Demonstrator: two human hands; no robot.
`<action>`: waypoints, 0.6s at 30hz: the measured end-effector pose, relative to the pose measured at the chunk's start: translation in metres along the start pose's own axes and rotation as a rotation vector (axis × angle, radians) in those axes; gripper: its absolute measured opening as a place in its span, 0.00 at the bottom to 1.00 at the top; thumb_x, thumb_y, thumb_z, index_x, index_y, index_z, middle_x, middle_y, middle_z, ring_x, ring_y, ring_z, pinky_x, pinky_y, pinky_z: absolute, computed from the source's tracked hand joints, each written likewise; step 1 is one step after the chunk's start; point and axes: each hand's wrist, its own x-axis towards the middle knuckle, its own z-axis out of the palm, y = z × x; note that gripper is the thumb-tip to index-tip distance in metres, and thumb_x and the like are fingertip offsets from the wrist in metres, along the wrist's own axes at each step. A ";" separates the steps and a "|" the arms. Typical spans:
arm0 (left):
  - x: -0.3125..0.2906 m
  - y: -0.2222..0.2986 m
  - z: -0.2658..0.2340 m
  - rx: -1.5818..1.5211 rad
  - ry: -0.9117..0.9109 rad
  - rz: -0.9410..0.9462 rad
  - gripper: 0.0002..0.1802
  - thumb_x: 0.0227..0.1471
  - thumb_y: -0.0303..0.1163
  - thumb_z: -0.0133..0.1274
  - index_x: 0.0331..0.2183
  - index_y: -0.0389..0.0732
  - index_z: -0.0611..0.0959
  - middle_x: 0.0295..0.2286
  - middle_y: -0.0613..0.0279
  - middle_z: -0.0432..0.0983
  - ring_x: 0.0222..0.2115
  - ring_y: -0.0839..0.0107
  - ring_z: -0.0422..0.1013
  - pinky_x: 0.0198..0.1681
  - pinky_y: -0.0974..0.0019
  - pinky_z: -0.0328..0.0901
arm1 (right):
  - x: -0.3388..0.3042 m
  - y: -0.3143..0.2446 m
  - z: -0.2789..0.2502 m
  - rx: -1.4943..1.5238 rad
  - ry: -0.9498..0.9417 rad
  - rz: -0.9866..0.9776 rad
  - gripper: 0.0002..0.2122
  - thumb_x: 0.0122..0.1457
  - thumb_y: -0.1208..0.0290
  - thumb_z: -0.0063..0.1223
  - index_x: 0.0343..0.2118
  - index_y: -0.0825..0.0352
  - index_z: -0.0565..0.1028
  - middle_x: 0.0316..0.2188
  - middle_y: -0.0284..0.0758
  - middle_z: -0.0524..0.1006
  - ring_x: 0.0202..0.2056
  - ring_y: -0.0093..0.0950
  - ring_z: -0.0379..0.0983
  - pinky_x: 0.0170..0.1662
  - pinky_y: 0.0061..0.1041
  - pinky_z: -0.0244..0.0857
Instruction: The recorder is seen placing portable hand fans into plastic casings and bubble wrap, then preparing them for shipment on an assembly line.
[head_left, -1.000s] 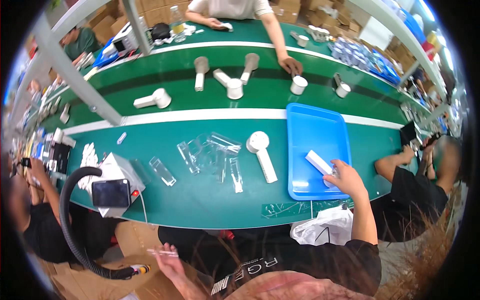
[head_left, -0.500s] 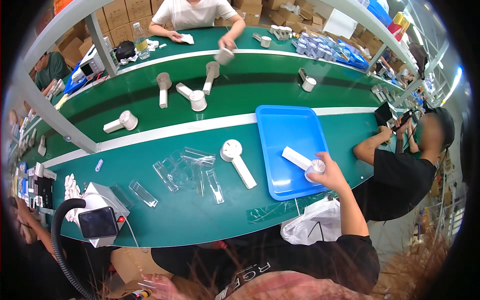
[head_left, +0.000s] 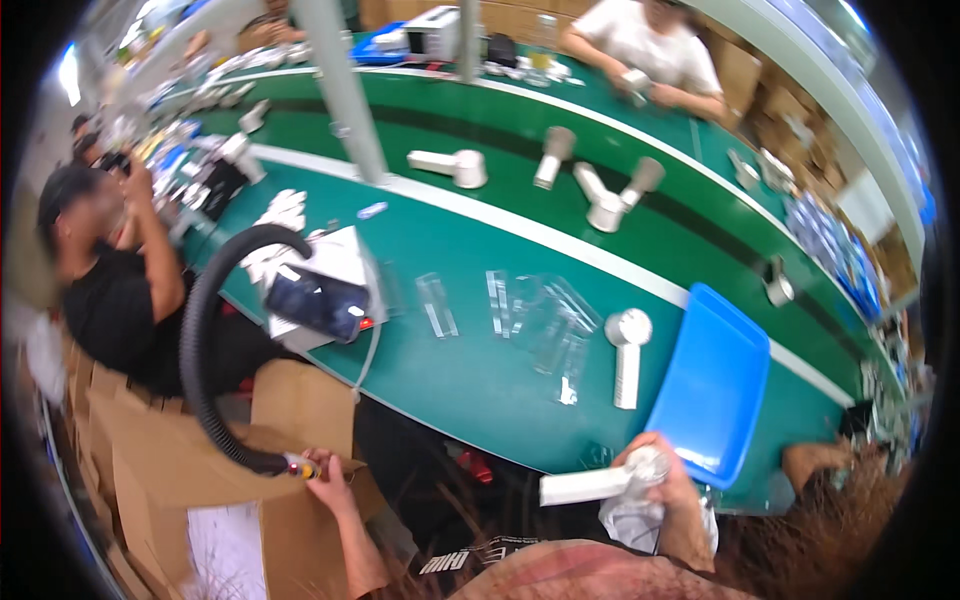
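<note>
My right hand (head_left: 672, 480) is closed around the round, ribbed head of a white handheld device (head_left: 585, 487). Its straight rectangular handle points left, over the table's front edge. My left hand (head_left: 333, 488), low above an open cardboard box, has its fingers closed at the yellow-and-red tip of a black flexible hose (head_left: 205, 350); exactly how they grip the tip is hard to see. A blue tray (head_left: 712, 375) lies beyond my right hand with nothing in it. To the tray's left lies another white handheld device (head_left: 627, 355), beside several clear plastic pieces (head_left: 550, 325).
A white box (head_left: 340, 255) with a dark-screened unit (head_left: 317, 302) stands left on the green table. Several white devices (head_left: 467, 168) lie on the sunken green strip behind. The open cardboard box (head_left: 160, 440) sits at lower left. Co-workers are across and at left.
The view has swung left. My right hand has lifted the white device out of the blue tray and brought it toward me. My left hand has come up at the hose's tip.
</note>
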 end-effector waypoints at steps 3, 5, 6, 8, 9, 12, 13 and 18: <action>-0.002 0.013 -0.004 0.048 -0.003 0.000 0.27 0.45 0.16 0.52 0.47 0.39 0.64 0.36 0.68 0.64 0.35 0.78 0.63 0.41 0.75 0.61 | 0.029 0.047 0.038 0.102 -0.266 0.214 0.36 0.35 0.66 0.72 0.48 0.68 0.62 0.43 0.46 0.74 0.44 0.37 0.73 0.46 0.37 0.69; -0.007 0.028 0.003 0.121 0.099 -0.011 0.22 0.46 0.20 0.56 0.43 0.39 0.67 0.33 0.67 0.65 0.32 0.78 0.64 0.37 0.73 0.63 | 0.038 0.079 0.063 0.178 -0.346 0.291 0.31 0.41 0.74 0.67 0.48 0.66 0.62 0.44 0.43 0.73 0.46 0.34 0.71 0.48 0.35 0.67; -0.007 0.021 -0.006 0.243 0.069 0.006 0.20 0.46 0.24 0.59 0.41 0.39 0.70 0.31 0.67 0.67 0.31 0.78 0.65 0.36 0.73 0.64 | 0.044 0.089 0.078 0.215 -0.353 0.338 0.30 0.41 0.77 0.66 0.48 0.66 0.62 0.45 0.40 0.73 0.47 0.30 0.70 0.51 0.31 0.64; -0.024 0.026 -0.003 0.143 0.018 -0.278 0.17 0.46 0.28 0.60 0.37 0.38 0.71 0.27 0.66 0.70 0.24 0.79 0.68 0.27 0.75 0.65 | 0.055 0.102 0.106 0.132 -0.316 0.373 0.29 0.42 0.75 0.67 0.47 0.65 0.63 0.41 0.37 0.73 0.43 0.25 0.70 0.48 0.27 0.65; -0.032 0.032 0.000 0.119 -0.017 -0.340 0.15 0.47 0.28 0.59 0.36 0.38 0.71 0.24 0.66 0.70 0.19 0.80 0.67 0.19 0.75 0.63 | 0.062 0.113 0.117 0.041 -0.294 0.357 0.28 0.42 0.74 0.68 0.46 0.65 0.63 0.39 0.35 0.73 0.41 0.24 0.70 0.47 0.26 0.65; -0.062 0.031 -0.015 0.126 -0.012 -0.449 0.13 0.49 0.29 0.58 0.34 0.38 0.71 0.20 0.67 0.68 0.12 0.80 0.63 0.14 0.76 0.58 | 0.089 0.149 0.160 -0.208 -0.255 0.199 0.27 0.41 0.69 0.70 0.42 0.66 0.65 0.35 0.34 0.71 0.37 0.22 0.69 0.42 0.23 0.66; -0.068 0.027 -0.021 0.120 -0.036 -0.503 0.13 0.49 0.29 0.58 0.34 0.38 0.71 0.19 0.67 0.68 0.11 0.80 0.63 0.13 0.76 0.58 | 0.101 0.171 0.172 -0.174 -0.327 0.236 0.21 0.51 0.79 0.58 0.45 0.66 0.59 0.36 0.40 0.72 0.37 0.33 0.75 0.35 0.33 0.75; -0.073 0.031 -0.028 0.116 -0.054 -0.540 0.11 0.49 0.31 0.57 0.31 0.39 0.71 0.18 0.66 0.68 0.11 0.79 0.63 0.13 0.74 0.57 | 0.129 0.183 0.264 0.335 -0.196 0.625 0.19 0.57 0.69 0.54 0.47 0.64 0.59 0.39 0.43 0.73 0.35 0.37 0.76 0.33 0.37 0.75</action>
